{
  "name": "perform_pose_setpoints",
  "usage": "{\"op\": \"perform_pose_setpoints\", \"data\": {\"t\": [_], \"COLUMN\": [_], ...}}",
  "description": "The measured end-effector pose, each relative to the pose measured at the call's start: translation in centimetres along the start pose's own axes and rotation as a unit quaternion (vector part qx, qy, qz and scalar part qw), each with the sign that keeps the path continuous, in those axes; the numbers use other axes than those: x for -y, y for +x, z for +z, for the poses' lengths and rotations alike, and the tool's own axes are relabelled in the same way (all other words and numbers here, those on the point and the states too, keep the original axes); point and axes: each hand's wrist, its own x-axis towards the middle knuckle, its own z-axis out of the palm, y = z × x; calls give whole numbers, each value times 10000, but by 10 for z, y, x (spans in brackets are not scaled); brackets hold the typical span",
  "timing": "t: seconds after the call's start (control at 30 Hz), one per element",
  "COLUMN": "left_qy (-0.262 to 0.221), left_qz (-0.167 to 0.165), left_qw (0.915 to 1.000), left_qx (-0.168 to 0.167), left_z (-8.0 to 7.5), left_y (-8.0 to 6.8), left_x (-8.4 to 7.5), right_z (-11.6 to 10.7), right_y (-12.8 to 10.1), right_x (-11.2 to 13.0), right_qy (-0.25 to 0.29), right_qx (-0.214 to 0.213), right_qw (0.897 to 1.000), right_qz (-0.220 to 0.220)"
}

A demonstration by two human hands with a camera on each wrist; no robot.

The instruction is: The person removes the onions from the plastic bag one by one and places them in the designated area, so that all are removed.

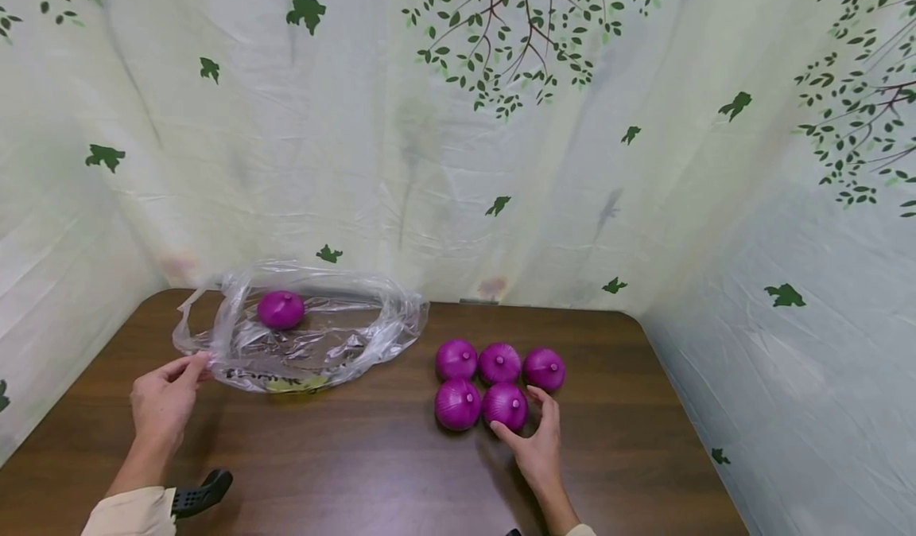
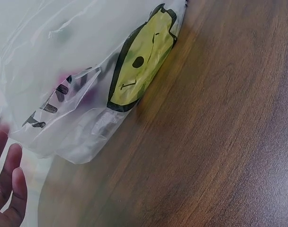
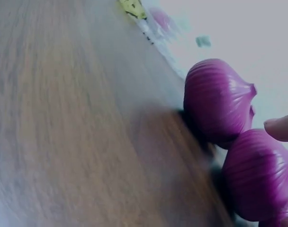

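On bag [image 2: 87, 90], left wrist alone shows yellow face print [image 2: 141, 59].

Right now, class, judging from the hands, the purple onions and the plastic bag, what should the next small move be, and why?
Probably the right hand closes on the front onion its fingers already touch and lifts it toward the plastic bag: one onion lies in the bag, and the left hand touches the bag's edge.

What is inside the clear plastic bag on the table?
One purple onion lies inside the plastic bag, near its back left. The crumpled film and yellow print hide the front bottom, so anything small there cannot be seen.
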Motion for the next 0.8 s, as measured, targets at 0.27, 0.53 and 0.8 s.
{"op": "perform_pose_setpoints", "data": {"t": [0.27, 0.53, 0.8], "left_qy": [52, -28, -45], "left_qz": [18, 32, -31], "left_qw": [10000, 9999, 9999], "left_qx": [-45, -107, -117], "left_z": [-2, 0, -2], "left_y": [-2, -3, -2], "left_x": [-2, -3, -2], "right_z": [-3, -4, 9], "right_y": [1, 4, 7], "right_x": [17, 71, 93], "right_qy": [80, 559, 936], "right_qx": [-348, -280, 98], "right_qw": [9985, 9930, 9875], "right_qz": [-414, -1003, -1265]}}
